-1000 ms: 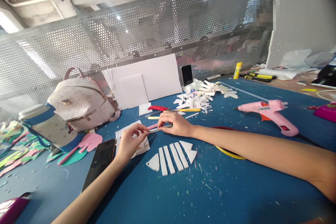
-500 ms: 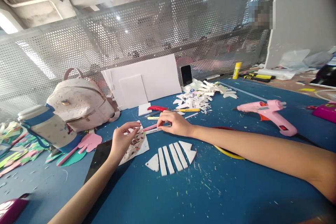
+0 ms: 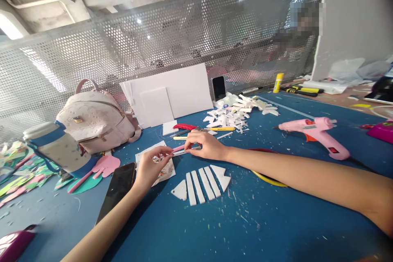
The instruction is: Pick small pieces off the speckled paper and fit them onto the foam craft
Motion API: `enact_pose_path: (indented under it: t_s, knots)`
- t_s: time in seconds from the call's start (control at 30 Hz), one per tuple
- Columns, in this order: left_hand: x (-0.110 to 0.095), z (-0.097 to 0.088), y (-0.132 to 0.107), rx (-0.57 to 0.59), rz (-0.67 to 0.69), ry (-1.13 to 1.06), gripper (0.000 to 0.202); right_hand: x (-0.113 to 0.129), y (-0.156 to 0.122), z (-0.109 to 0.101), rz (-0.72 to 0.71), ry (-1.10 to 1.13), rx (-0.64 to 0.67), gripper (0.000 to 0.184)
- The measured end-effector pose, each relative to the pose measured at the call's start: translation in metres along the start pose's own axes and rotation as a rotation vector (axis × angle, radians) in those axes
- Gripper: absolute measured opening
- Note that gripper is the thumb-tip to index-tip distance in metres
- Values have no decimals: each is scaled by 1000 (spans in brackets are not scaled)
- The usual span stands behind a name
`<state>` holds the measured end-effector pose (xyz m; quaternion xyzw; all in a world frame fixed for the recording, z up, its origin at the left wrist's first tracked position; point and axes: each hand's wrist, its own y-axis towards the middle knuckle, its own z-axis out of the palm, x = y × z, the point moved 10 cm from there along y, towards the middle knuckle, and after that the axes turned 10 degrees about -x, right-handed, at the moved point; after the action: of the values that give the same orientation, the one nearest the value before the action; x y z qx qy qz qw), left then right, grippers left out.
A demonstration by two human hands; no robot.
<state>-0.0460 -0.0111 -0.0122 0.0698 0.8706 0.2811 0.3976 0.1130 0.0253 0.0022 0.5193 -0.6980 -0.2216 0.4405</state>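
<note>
A slim white pen with small dark print is held low over the blue table between my two hands. My left hand has thumb and fingertips pinched at its left end. My right hand has curled fingers closed around its other end, which they partly hide. Just behind lies a pink pen. Under my left hand is a white card with a brownish picture. Nearer to me, white foam pieces form a fish: a triangular head with a hole, several strips and a notched tail.
A black phone lies beside my left forearm. Behind are a red-handled tool, a yellow cutter and white foam scraps. The pink glue gun rests at right; a tumbler and backpack stand left.
My left hand has moved right, and its fingertips have come to the white pen's left end. More of the card and phone shows. My right hand stays almost in place.
</note>
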Motion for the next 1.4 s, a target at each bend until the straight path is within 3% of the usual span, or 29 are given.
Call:
enact_pose_path:
  t_s: [1.4]
  knots:
    - [-6,2,-2,19,-14,-26,5,1,-1,4,5,-11,47,4]
